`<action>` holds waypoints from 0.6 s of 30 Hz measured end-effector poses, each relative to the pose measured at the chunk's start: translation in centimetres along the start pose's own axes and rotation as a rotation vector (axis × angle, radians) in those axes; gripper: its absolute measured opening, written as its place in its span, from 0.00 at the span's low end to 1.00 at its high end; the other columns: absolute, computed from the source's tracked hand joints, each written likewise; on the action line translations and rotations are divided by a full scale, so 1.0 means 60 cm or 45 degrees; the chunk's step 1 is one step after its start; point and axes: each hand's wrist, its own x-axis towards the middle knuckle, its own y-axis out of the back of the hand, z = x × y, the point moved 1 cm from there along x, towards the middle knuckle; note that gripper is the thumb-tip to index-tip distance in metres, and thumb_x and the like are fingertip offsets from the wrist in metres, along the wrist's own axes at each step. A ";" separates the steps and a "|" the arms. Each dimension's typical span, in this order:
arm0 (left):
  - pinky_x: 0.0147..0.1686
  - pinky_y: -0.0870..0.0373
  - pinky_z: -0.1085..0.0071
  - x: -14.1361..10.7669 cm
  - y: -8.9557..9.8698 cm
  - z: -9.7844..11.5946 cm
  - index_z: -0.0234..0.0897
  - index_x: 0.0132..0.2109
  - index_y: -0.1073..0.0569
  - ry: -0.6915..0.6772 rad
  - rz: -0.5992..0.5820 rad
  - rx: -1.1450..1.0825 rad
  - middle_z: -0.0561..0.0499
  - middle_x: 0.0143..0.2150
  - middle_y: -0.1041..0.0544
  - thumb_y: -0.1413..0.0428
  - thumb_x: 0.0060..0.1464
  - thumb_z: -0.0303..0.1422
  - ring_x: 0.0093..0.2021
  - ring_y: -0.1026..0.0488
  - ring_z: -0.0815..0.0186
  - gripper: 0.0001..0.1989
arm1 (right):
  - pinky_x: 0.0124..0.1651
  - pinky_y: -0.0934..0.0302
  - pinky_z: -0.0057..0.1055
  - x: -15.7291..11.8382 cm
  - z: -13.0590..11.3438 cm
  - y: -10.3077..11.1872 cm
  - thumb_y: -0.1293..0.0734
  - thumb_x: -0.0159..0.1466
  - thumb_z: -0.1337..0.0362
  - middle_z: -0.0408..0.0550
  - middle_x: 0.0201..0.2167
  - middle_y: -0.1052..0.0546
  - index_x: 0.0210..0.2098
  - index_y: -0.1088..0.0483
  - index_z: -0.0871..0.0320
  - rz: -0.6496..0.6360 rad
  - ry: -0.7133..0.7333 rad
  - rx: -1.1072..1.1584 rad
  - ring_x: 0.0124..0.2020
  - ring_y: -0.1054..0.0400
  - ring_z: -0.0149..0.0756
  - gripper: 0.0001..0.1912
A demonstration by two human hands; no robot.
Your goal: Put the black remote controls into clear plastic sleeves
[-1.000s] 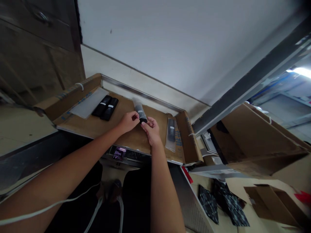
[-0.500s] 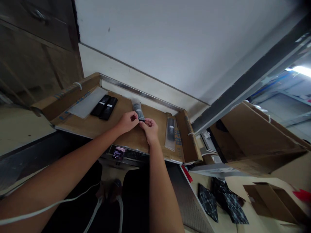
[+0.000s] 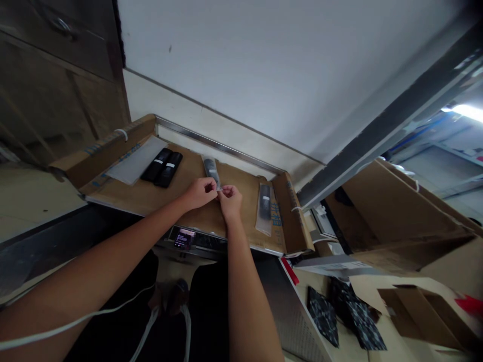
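Observation:
A clear plastic bag (image 3: 218,184) holds a dark oblong item (image 3: 211,170) that looks like a remote control with a pale label. Its near end lies between my two hands. My left hand (image 3: 202,193) pinches the bag's end from the left. From the right, my right hand (image 3: 230,197) grips the same end with thumb and fingers close together. Left of them, two bare black remote controls (image 3: 160,167) rest side by side, each with a white label. Another bagged remote control (image 3: 265,203) lies to the right.
Flat clear bags (image 3: 134,163) lie at the left of the cardboard-lined worktop (image 3: 196,221), which has raised cardboard sides. A phone with a lit screen (image 3: 184,239) sits at the front edge. To the right stand a large carton (image 3: 400,211) and dark patterned bags (image 3: 322,314).
The dark item now lies fully inside the bag, away from my fingers. My right hand has shifted slightly left, and both hands have closed on the bag's near end.

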 end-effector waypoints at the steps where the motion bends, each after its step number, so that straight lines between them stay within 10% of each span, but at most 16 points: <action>1: 0.25 0.44 0.75 0.001 0.000 0.000 0.35 0.27 0.33 0.002 -0.005 -0.019 0.57 0.23 0.33 0.47 0.44 0.27 0.24 0.39 0.72 0.01 | 0.29 0.36 0.27 0.000 0.000 -0.001 0.30 0.49 0.66 0.38 0.23 0.28 0.31 0.32 0.57 -0.001 0.027 -0.057 0.24 0.33 0.30 0.10; 18: 0.27 0.43 0.74 0.001 0.000 -0.005 0.35 0.25 0.34 -0.014 -0.124 -0.075 0.57 0.23 0.34 0.48 0.43 0.27 0.26 0.38 0.72 0.02 | 0.33 0.47 0.28 -0.007 -0.014 -0.017 0.34 0.50 0.70 0.42 0.23 0.27 0.26 0.29 0.56 0.085 0.218 -0.645 0.26 0.38 0.33 0.04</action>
